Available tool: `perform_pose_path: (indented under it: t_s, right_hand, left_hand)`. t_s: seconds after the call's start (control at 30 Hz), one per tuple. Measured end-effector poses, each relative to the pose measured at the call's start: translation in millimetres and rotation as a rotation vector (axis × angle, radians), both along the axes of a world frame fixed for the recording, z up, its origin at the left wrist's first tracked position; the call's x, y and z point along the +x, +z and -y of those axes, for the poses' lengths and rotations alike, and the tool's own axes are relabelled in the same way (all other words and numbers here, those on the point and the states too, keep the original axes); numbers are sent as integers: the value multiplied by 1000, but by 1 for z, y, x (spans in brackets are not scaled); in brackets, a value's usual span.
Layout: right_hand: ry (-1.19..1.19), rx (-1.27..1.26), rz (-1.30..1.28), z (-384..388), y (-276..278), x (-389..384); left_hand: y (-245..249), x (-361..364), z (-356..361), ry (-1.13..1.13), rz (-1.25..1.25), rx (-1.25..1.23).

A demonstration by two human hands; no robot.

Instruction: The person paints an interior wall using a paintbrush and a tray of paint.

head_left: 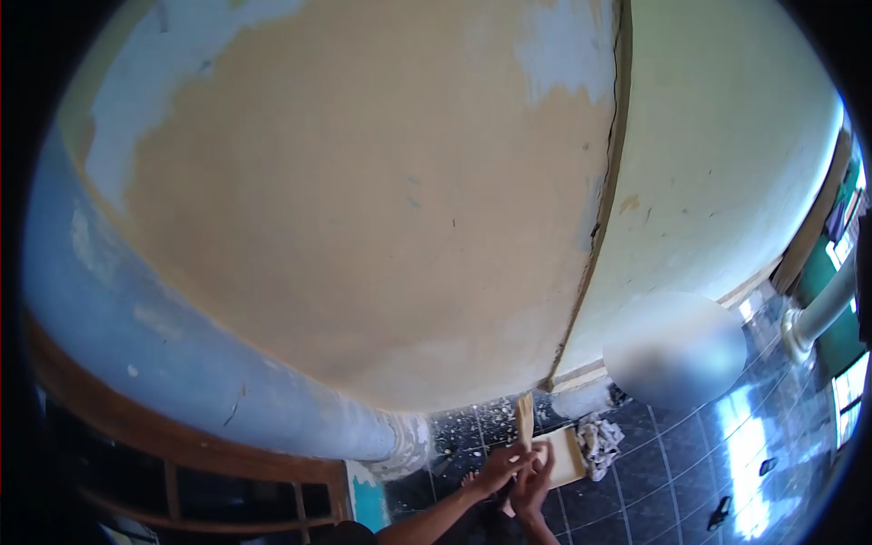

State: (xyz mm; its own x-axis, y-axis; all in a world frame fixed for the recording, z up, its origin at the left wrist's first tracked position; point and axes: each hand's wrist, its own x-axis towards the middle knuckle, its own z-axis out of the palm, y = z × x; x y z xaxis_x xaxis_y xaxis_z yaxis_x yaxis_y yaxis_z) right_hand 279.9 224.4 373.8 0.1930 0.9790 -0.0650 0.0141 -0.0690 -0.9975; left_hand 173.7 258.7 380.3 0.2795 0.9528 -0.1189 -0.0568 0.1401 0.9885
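Low in the head view, my left hand (502, 469) and my right hand (534, 481) are close together, fingers meeting. A light wooden-looking stick or brush (525, 417) points up from between them, its lower end hidden by the fingers; my left hand is closed around that end. My right hand's fingers are bent beside it, and whether they grip anything is too small to tell. Just behind and right of my hands lies a cream tray (568, 457) on the floor, with a crumpled grey-white cloth (599, 448) against its right side.
A large wall (363, 200) with patchy paint fills the view, with a vertical crack at its right part. A blue column (272, 400) stands left. White flakes (468, 431) litter the dark tiled floor (645, 472). Small dark objects (718, 513) lie at the right.
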Motion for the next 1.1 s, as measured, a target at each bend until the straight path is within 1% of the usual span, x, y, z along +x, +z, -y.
perform_pose_path:
  t_s: [0.03,0.07,0.1,0.13,0.17,0.2,0.23,0.3,0.33,0.37,0.4,0.43,0.47,0.53,0.57,0.63,0.7,0.73,0.77,0.8,0.83,0.87,0.93,0.97,1.0,1.03,1.07,1.1]
  right_hand:
    - [3,81,10,-2,15,-7]
    - [3,224,23,-5,34,-11]
    - [-32,283,43,-8,40,-15]
    - [1,294,130,-3,49,-11]
    - [29,308,219,-3,72,-8]
    - [23,321,230,-2,82,-1]
    - [70,450,314,-3,90,4]
    - [110,675,435,-10,114,17]
    - [128,816,523,-24,116,25]
    - [151,950,617,-36,118,35]
    - [155,894,692,-43,134,41]
    - [150,1012,801,-57,153,49]
    - [143,1124,788,-71,178,51]
    - [160,1316,800,-102,217,54]
    - [187,1393,827,-114,230,57]
    - [153,1491,922,-136,255,59]
    - [116,1553,1073,-148,291,63]
    - [101,1607,1074,-160,303,66]
    - [130,1593,1061,-169,313,73]
    - [119,1586,974,-177,326,75]
    - [157,1528,870,-185,336,79]
    - [129,1502,848,-188,350,81]
    - [44,1489,844,-204,369,87]
    - [-13,1482,832,-214,376,90]
    - [-57,1512,841,-222,385,92]
    - [-100,1542,852,-230,396,94]
    - [-135,1641,873,-240,406,97]
    - [-139,1646,876,-246,416,100]
  left_hand:
    - [7,-2,-5,4,-5,-76]
    - [17,-1,-5,10,-7,-154]
    - [35,2,-5,18,12,-146]
    - [53,2,-4,76,-22,-43]
    - [70,2,-5,131,-55,63]
    - [84,-1,-6,78,-146,74]
    - [95,0,-8,65,-143,90]
    - [120,3,-18,184,251,20]
    - [134,0,-22,160,226,24]
    - [147,-1,-27,162,223,-28]
    - [154,-2,-35,134,193,56]
    - [159,-1,-41,108,161,133]
    - [171,1,-47,89,165,134]
    - [203,0,-62,41,263,97]
    - [205,-5,-74,-11,269,32]
    - [250,2,-89,-16,305,222]
    - [266,-1,-110,-91,278,359]
    - [286,-2,-113,-138,268,340]
    - [285,1,-122,-85,207,371]
    - [297,2,-120,-106,198,391]
    - [309,1,-116,-126,186,415]
    - [309,-2,-115,-137,187,421]
    - [296,-15,-102,-273,60,539]
    - [278,-23,-99,-355,41,436]
    - [244,-30,-101,-379,56,384]
    - [213,-38,-97,-334,7,303]
    - [187,-45,-89,-238,-41,183]
    - [146,-55,-81,-154,-76,133]
